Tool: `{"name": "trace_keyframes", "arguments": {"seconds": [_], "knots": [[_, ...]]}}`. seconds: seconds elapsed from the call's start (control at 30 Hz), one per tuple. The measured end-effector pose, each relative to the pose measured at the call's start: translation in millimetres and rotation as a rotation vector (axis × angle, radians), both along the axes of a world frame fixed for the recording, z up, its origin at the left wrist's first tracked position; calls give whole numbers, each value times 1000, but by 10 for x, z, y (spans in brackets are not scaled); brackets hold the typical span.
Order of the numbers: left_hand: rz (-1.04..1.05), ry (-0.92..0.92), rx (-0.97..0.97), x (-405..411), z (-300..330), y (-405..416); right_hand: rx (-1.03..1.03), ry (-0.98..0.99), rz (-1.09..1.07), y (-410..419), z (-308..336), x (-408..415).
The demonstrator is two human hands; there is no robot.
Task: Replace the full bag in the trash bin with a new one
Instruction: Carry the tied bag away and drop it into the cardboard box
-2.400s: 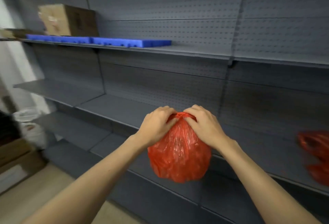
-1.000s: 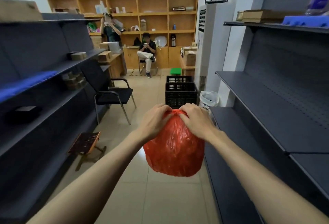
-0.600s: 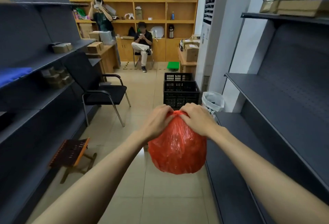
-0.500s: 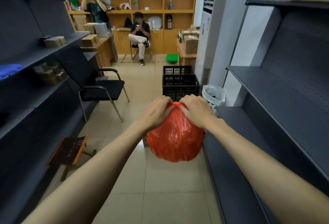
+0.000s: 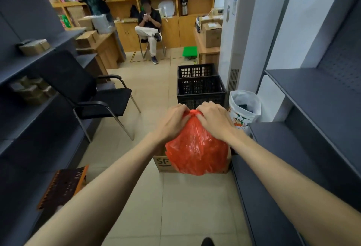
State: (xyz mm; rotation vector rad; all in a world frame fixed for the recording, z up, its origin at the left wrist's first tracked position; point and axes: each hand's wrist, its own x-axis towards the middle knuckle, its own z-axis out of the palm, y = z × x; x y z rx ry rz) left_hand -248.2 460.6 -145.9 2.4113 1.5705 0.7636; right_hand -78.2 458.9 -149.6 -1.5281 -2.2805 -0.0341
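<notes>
Full red plastic bag (image 5: 197,152): out of bin; your left hand (image 5: 172,121) and right hand (image 5: 213,120) pinched gathered neck. New liner fitting: not shown.

Stockroom; grey shelving (image 5: 312,93); cartons (image 5: 212,34); crates (image 5: 201,91)

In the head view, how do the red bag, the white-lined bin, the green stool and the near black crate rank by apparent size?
1. red bag, though it is nearest the camera
2. near black crate
3. white-lined bin, partly hidden
4. green stool, farthest away
</notes>
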Motion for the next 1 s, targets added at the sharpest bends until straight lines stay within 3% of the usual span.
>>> {"name": "trace_keyframes", "arguments": {"seconds": [0.53, 0.83, 1.0], "knots": [[41, 31, -200, -11, -1043, 2516, -160, -16, -11, 2541, -1065, -70], [-24, 117, -295, -276, -2139, 3859, -378, -58, -54, 3799, -2084, -285], [-17, 141, -335, -317, -3072, 4547, -409, -27, -100, 4428, -2977, -347]]}}
